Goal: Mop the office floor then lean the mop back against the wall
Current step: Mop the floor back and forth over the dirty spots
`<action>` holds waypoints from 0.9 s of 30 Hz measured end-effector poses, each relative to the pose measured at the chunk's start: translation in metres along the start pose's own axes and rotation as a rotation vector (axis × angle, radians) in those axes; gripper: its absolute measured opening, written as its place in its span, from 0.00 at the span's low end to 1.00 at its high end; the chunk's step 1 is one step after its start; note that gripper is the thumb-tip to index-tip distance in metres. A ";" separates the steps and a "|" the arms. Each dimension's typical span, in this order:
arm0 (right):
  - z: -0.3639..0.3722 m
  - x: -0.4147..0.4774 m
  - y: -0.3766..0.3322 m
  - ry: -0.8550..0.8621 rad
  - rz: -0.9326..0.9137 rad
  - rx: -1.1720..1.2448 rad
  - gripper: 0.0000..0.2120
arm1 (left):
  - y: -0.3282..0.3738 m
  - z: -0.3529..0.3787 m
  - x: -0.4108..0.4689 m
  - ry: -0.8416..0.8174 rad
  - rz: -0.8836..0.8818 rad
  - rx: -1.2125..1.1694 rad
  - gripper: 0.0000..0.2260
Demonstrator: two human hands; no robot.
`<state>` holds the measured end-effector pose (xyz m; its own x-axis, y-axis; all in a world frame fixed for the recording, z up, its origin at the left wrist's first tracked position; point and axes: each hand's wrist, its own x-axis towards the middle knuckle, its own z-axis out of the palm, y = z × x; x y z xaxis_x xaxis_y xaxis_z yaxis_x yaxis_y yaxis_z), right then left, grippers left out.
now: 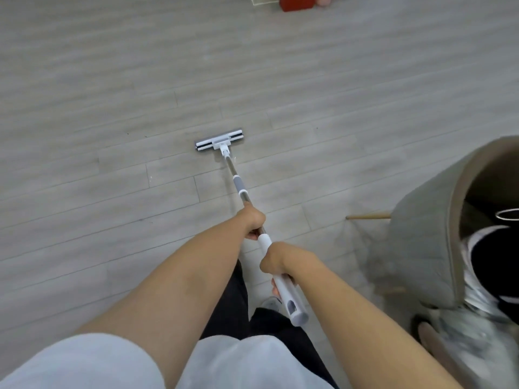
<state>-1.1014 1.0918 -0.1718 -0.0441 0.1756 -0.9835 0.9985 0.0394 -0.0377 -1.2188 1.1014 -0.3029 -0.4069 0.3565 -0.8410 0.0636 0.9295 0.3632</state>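
Closest in, the right hand (276, 261) was curled tight round the white plastic grip at the top of the long, metal-shafted flat mop (238, 186). The handle's capped end stuck out below that hand, above dark trousers. Just ahead, the left hand (254, 220) was wrapped round the bare steel shaft where it met the white grip. The two hands were near each other but apart.

Beyond them the shaft sloped down and away to the flat white-and-grey mop head (219, 140), which lay crosswise on the pale grey wood-plank floor (112, 94). A padded grey-green chair with a wooden leg (421, 234) stood close on the right. A red box (296, 2) sat well off at the far edge.

The work looked to be mid-stroke in the mopping stage. The next move would call for pushing or drawing the head along the planks with steady downward pressure, steering clear of the chair. No wall was in view for the leaning step.
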 end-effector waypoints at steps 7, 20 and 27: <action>0.030 -0.005 0.027 0.128 0.027 0.014 0.12 | -0.018 0.021 -0.018 -0.036 -0.034 -0.104 0.24; 0.023 0.008 0.025 0.432 -0.103 -0.039 0.08 | 0.007 0.015 0.027 -0.011 -0.160 -0.492 0.08; 0.020 -0.005 0.019 0.463 -0.113 -0.090 0.15 | 0.012 0.005 0.014 -0.033 -0.161 -0.531 0.09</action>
<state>-1.0820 1.0717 -0.1713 -0.1819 0.5836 -0.7914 0.9809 0.1643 -0.1043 -1.2187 1.1181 -0.3120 -0.3439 0.2246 -0.9117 -0.4684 0.8005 0.3739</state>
